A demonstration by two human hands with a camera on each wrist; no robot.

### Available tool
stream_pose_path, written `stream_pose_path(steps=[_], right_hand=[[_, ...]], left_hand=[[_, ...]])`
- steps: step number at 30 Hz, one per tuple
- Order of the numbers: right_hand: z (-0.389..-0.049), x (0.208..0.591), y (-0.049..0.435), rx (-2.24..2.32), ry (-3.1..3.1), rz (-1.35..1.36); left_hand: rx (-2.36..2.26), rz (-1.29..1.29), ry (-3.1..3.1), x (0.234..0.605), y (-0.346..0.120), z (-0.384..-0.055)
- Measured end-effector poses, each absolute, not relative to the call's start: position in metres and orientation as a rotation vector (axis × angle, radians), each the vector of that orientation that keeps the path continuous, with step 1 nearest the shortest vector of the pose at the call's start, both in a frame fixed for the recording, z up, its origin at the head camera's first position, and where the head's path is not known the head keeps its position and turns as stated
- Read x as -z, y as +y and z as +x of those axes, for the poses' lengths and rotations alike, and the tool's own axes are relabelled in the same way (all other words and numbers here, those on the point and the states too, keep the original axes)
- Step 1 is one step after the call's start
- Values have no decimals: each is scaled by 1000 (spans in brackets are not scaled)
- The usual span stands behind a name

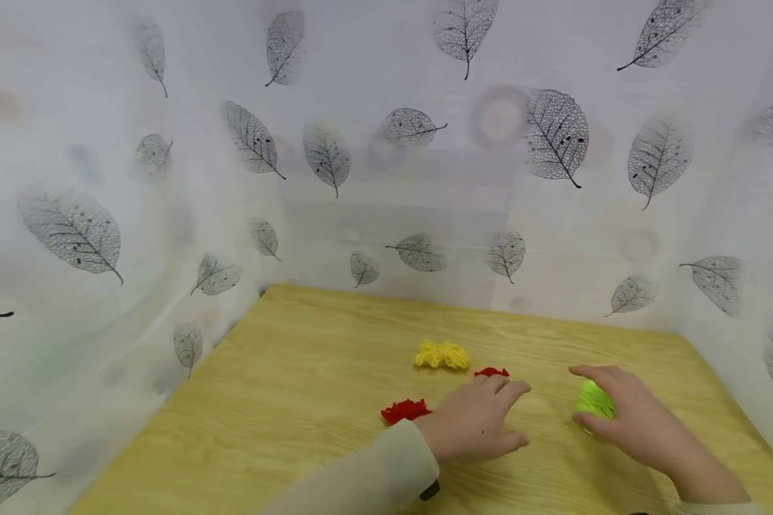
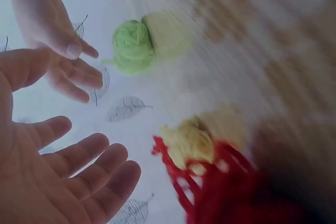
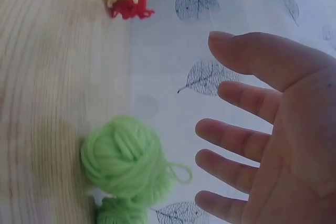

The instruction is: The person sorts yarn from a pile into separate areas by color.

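Holds loosely spread and empty (presumably for clearance) left hand (image 1: 472, 423) by six-o'clock red yarn (image 1: 403, 411), right hand (image 1: 644, 426) by four-o'clock green yarn (image 1: 595, 402).

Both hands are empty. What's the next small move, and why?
I'd probably lower the right hand to the green yarn: its fingers are spread, apart from that yarn, which is the nearest to it, while the left hand, also holding nothing, is near the red yarn.
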State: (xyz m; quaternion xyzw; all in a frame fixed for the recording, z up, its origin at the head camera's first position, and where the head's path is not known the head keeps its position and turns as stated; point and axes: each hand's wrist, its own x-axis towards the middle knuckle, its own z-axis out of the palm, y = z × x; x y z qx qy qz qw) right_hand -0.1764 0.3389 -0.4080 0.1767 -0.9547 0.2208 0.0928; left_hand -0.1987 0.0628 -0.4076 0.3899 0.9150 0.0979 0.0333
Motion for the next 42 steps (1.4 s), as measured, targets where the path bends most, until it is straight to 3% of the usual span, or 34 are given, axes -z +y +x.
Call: stream_pose_path(steps=[16,30,42], right_hand=[[-208,410,272,-678,-2889,646],[-239,425,246,-818,-2962,727],[-246,437,243,-821,-2942,735]], left_hand=[[-490,1209,2689,428,-37,-214],[-500,1173,2607,436,-48,-222],[-510,1186,2579,434,-62,-228]])
